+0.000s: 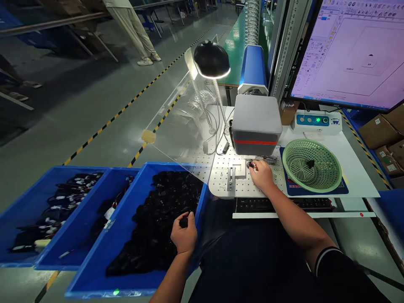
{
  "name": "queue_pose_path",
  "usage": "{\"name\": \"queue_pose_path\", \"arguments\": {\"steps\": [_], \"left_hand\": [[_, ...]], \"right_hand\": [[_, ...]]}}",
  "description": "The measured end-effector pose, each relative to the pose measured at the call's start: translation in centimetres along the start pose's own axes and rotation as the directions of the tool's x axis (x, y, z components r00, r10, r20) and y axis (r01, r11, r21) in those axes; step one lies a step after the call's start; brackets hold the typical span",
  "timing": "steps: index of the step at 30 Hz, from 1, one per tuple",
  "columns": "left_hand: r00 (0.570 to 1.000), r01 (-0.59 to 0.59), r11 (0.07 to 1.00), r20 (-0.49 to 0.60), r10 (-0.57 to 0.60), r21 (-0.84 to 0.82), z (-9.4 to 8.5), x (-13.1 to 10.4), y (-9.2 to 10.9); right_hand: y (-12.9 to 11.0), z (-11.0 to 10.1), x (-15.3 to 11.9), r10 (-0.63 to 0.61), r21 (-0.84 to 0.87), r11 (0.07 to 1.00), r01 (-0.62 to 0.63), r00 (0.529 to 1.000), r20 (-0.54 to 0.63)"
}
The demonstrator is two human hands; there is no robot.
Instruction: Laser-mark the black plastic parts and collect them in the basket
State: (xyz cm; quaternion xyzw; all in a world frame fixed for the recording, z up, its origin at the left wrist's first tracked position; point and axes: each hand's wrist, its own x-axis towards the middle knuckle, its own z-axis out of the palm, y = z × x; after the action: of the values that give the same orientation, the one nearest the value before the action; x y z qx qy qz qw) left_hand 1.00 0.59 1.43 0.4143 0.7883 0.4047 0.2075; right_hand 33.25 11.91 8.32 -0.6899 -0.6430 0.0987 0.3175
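Observation:
Above the right side of a blue bin [91, 263] full of small black parts [148, 227], my left hand [184, 235] is closed on a small black part [183, 222]. My right hand [261, 174] pinches a small dark round part [250, 164] at the square fixture [239, 168] on the perforated metal plate [217, 181]. The grey box-shaped machine head [257, 126] stands just behind that hand. To the right of it, a green basket [328, 185] holds one small black piece [310, 163].
Two more blue bins [19, 210] with dark parts stand at the left. A lit lamp [212, 59] and a clear sheet are behind the plate. A keyboard [255, 205] lies below the table edge; a monitor [350, 59] and control box [317, 122] are at right. A person stands in the back.

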Motion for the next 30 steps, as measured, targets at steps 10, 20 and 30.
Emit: {"name": "queue_pose_path", "arguments": {"steps": [10,20,30], "left_hand": [[0.998,-0.013,1.0,-0.068,0.014,0.023,0.8,0.5,-1.4],[0.998,-0.009,1.0,-0.06,0.01,0.014,0.7,0.5,-1.6],[0.998,0.002,1.0,-0.061,-0.002,-0.002,0.8,0.5,-1.7]], "right_hand": [[-1.0,0.6,0.3,0.056,-0.114,0.992,-0.054,0.998,0.011],[-0.8,0.7,0.2,0.034,-0.096,0.995,-0.037,0.999,-0.032],[-0.6,0.7,0.4,0.019,-0.093,0.995,-0.022,0.999,-0.026]]}}
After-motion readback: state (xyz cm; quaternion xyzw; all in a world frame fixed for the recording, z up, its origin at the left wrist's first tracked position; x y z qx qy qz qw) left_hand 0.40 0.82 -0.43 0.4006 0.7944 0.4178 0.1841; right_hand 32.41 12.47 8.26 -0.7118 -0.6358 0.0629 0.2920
